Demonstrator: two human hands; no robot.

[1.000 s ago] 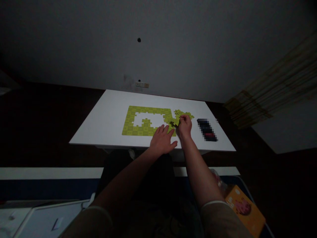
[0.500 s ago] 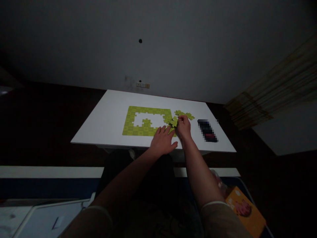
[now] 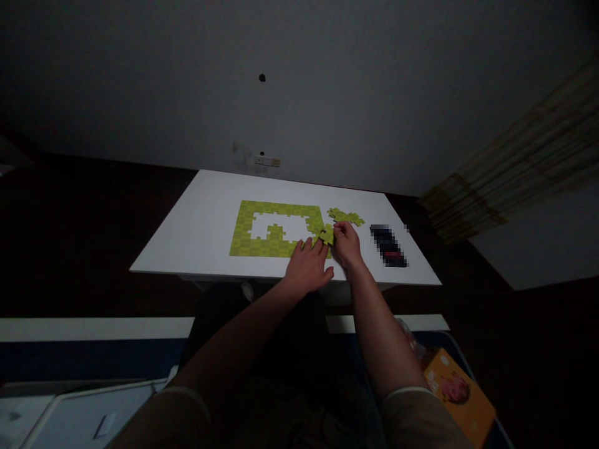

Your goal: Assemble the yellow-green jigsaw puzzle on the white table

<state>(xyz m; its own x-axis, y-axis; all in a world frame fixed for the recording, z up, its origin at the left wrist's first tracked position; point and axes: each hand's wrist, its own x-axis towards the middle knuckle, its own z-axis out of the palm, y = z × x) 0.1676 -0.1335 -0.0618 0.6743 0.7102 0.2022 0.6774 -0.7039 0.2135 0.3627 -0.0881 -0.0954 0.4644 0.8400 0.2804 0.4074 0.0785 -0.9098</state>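
A green jigsaw puzzle [image 3: 241, 234] lies on the white table, its border joined and white table showing through the gap in its middle. My left hand [image 3: 309, 265] rests flat with fingers spread on the puzzle's near right corner. Pinched in the fingers of my right hand [image 3: 347, 245] is a green puzzle piece [image 3: 327, 234], held at the puzzle's right edge; whether it touches the pieces beneath, I cannot tell. Beyond my right hand lies a small pile of loose green pieces [image 3: 345, 216].
A dark pixelated object [image 3: 389, 246] lies on the right part of the white table [image 3: 168, 240]. Behind the table stands a wall with sockets [image 3: 267, 161]. An orange box [image 3: 461, 393] is low at my right, and a curtain [image 3: 477, 181] hangs at the right.
My right hand has brought the puzzle piece slightly lower and flatter against the puzzle's right edge. My left hand stays on the puzzle. The whole view has shifted a little.
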